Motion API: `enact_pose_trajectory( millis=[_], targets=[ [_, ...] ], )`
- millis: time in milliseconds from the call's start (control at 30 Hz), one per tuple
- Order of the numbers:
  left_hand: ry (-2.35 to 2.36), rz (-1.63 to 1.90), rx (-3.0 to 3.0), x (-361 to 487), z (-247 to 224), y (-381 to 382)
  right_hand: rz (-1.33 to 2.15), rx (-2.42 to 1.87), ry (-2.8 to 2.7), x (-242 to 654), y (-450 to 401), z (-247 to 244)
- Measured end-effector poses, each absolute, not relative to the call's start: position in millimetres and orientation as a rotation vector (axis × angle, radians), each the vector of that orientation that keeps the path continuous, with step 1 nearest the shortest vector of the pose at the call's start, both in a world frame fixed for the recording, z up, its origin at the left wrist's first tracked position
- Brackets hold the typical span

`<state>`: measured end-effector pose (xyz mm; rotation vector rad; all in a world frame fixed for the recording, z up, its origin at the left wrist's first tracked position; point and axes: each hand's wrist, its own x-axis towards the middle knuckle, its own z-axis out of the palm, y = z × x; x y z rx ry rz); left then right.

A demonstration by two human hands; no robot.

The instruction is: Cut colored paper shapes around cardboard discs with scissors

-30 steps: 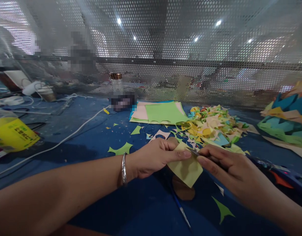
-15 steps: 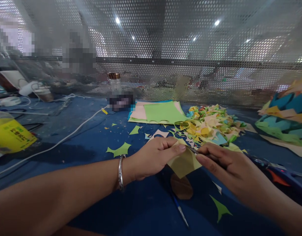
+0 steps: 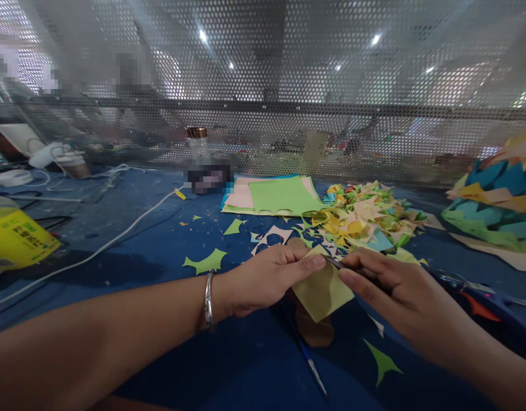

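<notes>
Pinching paper, label characters blurred

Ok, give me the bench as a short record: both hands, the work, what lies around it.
Left hand: pinching yellow paper
Right hand: holding a thin pointed tool, mostly hidden, at the paper's far edge
Near side: brown rounded piece, green scrap
Far side: paper stack, scrap heap

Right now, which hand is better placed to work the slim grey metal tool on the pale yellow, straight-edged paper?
The right hand, I'd judge: it grips the metal tool, whose tip is at the paper. The left hand is occupied, pinching that paper under its thumb.
</notes>
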<state>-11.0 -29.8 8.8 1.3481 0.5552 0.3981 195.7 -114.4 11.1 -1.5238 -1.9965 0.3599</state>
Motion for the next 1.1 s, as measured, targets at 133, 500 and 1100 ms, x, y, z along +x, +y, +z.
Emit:
enact_pose_trajectory(
  millis=[133, 500, 1100],
  targets=[
    [0.535, 0.342, 1.216, -10.9, 5.8, -30.1, 0.380, -1.531, -2.000, 196.0, -114.8, 10.5],
    [0.400, 0.229, 1.270, -11.3, 3.3, -30.6, 0.376, -1.502, -1.994, 195.6, -114.8, 9.8],
    [0.409, 0.120, 1.347, -12.7, 8.1, -30.3, 0.361, -1.572, -1.987, 196.2, -116.4, 8.2]
  ],
)
